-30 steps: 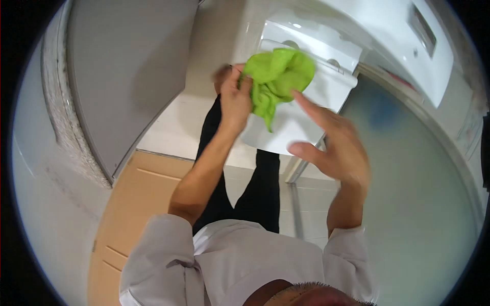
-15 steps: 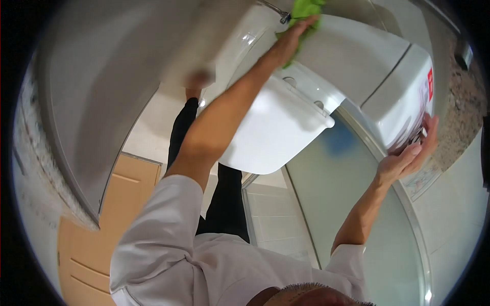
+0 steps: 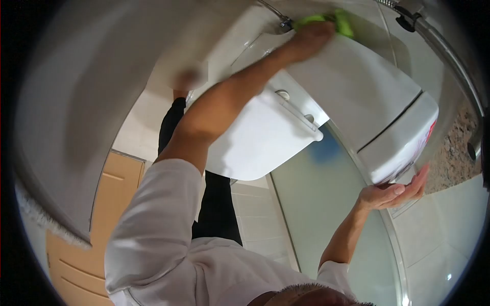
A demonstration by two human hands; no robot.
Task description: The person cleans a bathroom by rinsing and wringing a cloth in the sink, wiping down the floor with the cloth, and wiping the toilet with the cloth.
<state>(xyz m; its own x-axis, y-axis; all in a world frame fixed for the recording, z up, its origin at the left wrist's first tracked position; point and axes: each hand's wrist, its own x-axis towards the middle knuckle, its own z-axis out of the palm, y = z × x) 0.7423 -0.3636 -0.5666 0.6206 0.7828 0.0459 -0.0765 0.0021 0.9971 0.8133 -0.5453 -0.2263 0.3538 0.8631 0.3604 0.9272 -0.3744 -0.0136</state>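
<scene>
My left hand (image 3: 315, 38) reaches across to the far side of a white toilet cistern (image 3: 357, 81) and is closed on a green cloth (image 3: 343, 24), which bunches out past the fingers. Part of the cloth is hidden by the hand, and both are a little blurred. My right hand (image 3: 395, 194) is at the cistern's lid (image 3: 400, 140), by the end with red and purple printing, fingers stretched out and palm turned up. Contact between that hand and the lid is hard to make out. Below my left forearm lies the white toilet seat cover (image 3: 263, 135), with its hinges showing.
A metal valve with a hose (image 3: 286, 23) sits close to the cloth. A chrome hose (image 3: 454, 56) curves down at the upper right, near speckled stone (image 3: 454, 153). Frosted glass panel (image 3: 337, 204) stands below the cistern. A wooden door (image 3: 97, 219) is at lower left.
My left hand has moved right with the green cloth, along the cistern's far edge. My right hand has shifted slightly down and left. The whole view has tilted a little, revealing more chrome hose.
</scene>
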